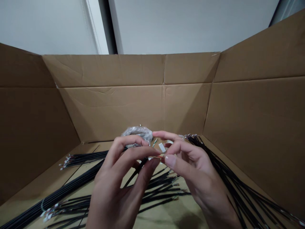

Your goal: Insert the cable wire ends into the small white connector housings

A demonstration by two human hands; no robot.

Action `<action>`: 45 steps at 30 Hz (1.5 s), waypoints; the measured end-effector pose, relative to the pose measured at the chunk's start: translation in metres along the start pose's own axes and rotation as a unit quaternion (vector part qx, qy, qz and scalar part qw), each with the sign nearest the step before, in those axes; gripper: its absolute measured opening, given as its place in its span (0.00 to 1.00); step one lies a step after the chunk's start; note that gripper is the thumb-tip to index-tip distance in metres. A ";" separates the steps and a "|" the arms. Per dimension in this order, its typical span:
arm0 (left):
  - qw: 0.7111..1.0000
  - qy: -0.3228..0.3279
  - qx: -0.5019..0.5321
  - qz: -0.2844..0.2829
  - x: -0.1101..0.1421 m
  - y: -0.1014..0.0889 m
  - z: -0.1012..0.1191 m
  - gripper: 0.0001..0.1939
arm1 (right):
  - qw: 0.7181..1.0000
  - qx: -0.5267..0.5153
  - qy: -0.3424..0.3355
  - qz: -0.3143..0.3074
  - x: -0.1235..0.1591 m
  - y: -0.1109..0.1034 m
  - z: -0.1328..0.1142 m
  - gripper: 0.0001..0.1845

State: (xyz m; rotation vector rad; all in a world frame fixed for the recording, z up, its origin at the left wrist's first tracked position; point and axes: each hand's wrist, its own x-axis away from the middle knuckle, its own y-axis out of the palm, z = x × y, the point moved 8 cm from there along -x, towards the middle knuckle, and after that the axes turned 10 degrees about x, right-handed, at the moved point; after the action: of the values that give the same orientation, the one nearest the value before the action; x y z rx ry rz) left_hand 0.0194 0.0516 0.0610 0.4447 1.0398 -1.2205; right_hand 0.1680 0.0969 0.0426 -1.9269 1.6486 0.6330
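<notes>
Both my hands meet low in the middle of the head view, over the floor of a large cardboard box. My left hand is closed in a pinch on a thin black cable that drops away beneath it. My right hand pinches the cable's bared wire tips, which show thin and reddish between thumb and forefinger. A small white connector piece shows just behind the fingertips; whether a finger touches it I cannot tell.
Bundles of black cables lie on the box floor: one at the left, a long one at lower left, loose ones in the middle, and a fan at the right. A crumpled clear plastic bag sits behind my hands. Box walls rise all round.
</notes>
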 end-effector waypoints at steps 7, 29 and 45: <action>0.999 0.022 -0.031 0.009 0.002 0.002 0.003 0.15 | 0.999 -0.037 0.019 -0.019 0.000 0.003 0.004 0.08; 0.999 -0.045 0.021 -0.001 0.001 0.004 -0.004 0.11 | 0.993 -0.077 0.087 -0.007 -0.004 -0.001 0.019 0.03; 0.999 -0.043 -0.001 -0.029 -0.001 0.006 -0.010 0.09 | 0.997 -0.033 0.073 -0.023 -0.009 -0.001 0.020 0.03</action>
State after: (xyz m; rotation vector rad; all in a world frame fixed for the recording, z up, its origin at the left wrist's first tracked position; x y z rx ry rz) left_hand 0.0209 0.0617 0.0553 0.3595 0.9872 -1.2795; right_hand 0.1673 0.1168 0.0332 -2.0966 1.6853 0.5467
